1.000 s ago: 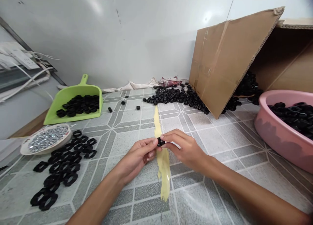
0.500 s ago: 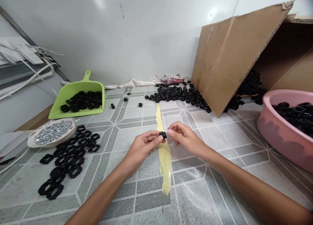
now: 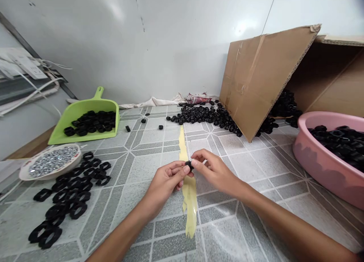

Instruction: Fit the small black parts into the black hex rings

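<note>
Between the fingertips of my left hand (image 3: 170, 176) is a small black part (image 3: 189, 165), held above the yellow strip (image 3: 190, 201) on the tiled surface. The thumb and forefinger of my right hand (image 3: 212, 169) close on the right side of the same part. Black rings (image 3: 78, 209) lie in a loose group to the left, beside a white dish (image 3: 24, 173) of small shiny metal pieces (image 3: 54, 160).
A green dustpan (image 3: 98, 102) with black parts stands at the back left. Black pieces (image 3: 199, 114) are heaped near the wall, by a tilted cardboard box (image 3: 256, 76). At the right is a pink basin (image 3: 313, 159) of black parts. Cables and a power strip (image 3: 28, 66) are far left.
My right hand's fingertips have moved left onto the black part, which my left hand still holds. The whole view has shifted slightly, with the surroundings lower in the picture.
</note>
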`<state>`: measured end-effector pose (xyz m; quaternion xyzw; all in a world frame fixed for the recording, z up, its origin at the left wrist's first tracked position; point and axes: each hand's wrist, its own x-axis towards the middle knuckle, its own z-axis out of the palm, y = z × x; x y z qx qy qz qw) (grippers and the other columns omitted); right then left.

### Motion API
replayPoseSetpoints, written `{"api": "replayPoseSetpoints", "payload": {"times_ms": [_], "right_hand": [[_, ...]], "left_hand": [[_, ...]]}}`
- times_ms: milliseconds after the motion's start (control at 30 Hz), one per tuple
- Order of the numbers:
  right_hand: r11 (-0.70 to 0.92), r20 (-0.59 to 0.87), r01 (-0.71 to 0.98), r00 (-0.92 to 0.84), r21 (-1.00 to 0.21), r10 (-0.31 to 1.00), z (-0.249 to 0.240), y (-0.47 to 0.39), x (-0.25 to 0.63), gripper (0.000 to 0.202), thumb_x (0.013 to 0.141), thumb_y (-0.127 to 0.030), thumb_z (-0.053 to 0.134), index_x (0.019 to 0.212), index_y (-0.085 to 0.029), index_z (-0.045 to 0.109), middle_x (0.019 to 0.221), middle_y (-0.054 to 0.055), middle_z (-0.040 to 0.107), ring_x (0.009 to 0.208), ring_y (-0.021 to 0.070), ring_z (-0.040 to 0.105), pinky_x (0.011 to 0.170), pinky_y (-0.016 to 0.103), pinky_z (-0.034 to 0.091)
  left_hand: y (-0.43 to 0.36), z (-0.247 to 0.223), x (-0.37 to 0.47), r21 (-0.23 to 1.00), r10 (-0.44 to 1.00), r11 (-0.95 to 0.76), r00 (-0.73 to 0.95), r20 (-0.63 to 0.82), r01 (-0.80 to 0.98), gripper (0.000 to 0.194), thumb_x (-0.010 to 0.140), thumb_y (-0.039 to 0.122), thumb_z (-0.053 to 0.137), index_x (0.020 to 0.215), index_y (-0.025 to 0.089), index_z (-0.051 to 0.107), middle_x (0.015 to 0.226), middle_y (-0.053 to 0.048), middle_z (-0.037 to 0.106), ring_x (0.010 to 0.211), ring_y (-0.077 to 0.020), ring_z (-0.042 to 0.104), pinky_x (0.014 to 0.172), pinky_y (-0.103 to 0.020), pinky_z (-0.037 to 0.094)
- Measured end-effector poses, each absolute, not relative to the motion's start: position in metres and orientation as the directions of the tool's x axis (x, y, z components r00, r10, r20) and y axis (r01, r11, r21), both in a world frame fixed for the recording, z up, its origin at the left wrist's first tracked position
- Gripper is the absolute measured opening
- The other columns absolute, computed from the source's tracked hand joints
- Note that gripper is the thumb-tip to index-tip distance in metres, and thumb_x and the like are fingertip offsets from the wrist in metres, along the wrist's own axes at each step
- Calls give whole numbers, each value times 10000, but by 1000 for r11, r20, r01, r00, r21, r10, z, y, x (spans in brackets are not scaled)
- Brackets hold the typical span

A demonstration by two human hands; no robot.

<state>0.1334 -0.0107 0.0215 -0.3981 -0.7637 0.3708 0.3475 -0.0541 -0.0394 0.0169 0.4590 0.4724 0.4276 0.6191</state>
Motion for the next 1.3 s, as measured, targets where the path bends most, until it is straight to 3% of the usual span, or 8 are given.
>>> {"api": "replayPoseSetpoints", "payload": {"times_ms": [167, 367, 533, 667, 867, 967, 1133, 1300], "right_hand": [[577, 375, 478, -455, -662, 807, 17, -20, 128, 379, 1052, -367, 323, 803, -195, 551, 796, 24, 544, 734, 156, 508, 713, 299, 386], [159, -5, 382, -393, -911, 920, 15, -20, 125, 599, 1045, -552, 221, 620, -197, 450, 557, -29, 432, 534, 123, 437, 533, 268, 312], [489, 302, 468, -418, -736, 857, 19, -16, 131, 356, 1052, -437, 341, 920, -198, 570, 882, 30, 601, 787, 156, 552, 699, 277, 396], [664, 452, 509, -488, -547, 747, 19, -20, 131, 410, 1045, -381, 312, 733, -196, 505, 734, 26, 535, 685, 158, 483, 676, 298, 367], [189, 53, 377, -343, -907, 938, 19, -29, 120, 539, 1046, -482, 272, 603, -206, 407, 553, -27, 421, 540, 123, 412, 550, 279, 294], [22, -107, 354, -342, -935, 933, 18, -28, 118, 541, 1031, -521, 292, 592, -214, 369, 533, -31, 376, 525, 129, 386, 526, 279, 281], [350, 206, 491, -323, -798, 924, 22, -29, 121, 442, 1042, -443, 315, 690, -208, 444, 672, 2, 521, 619, 141, 459, 600, 287, 301], [370, 237, 383, -352, -847, 905, 22, -34, 118, 450, 1056, -381, 270, 711, -198, 492, 700, 0, 560, 656, 136, 501, 646, 275, 350]], "left_hand": [[-48, 18, -48, 978, 950, 186, 271, -155, -92, 351, 855, 452, 701, 1036, 155, 655, 663, 21, 588, 587, -102, 511, 575, -225, 442], [-55, 14, -44, 993, 988, -58, 147, 43, 101, 247, 864, 366, 710, 1056, 224, 646, 886, -4, 657, 811, -144, 604, 754, -260, 490], [-48, 18, -48, 986, 973, 141, 196, -120, -94, 317, 881, 428, 679, 1068, 178, 625, 808, -11, 653, 692, -124, 590, 675, -248, 494], [-53, 26, -42, 969, 939, 202, 308, -150, -142, 324, 893, 460, 648, 987, 151, 669, 742, -8, 614, 652, -114, 553, 629, -230, 475], [-62, 15, -38, 989, 993, -43, 111, 28, 142, 245, 864, 415, 690, 1025, 233, 659, 803, 3, 637, 763, -161, 601, 726, -265, 489], [-62, 10, -41, 948, 988, -141, 97, 118, 287, 250, 853, 382, 707, 1066, 257, 666, 906, -12, 675, 843, -188, 623, 786, -287, 496], [-60, 9, -43, 976, 986, -50, 167, 14, 213, 318, 921, 410, 611, 1203, 264, 628, 1035, -47, 691, 915, -222, 658, 762, -307, 540], [-65, 8, -44, 731, 884, -467, 270, 381, 497, 322, 968, 256, 543, 1289, 267, 555, 1057, -66, 664, 965, -236, 625, 812, -336, 510]]}}
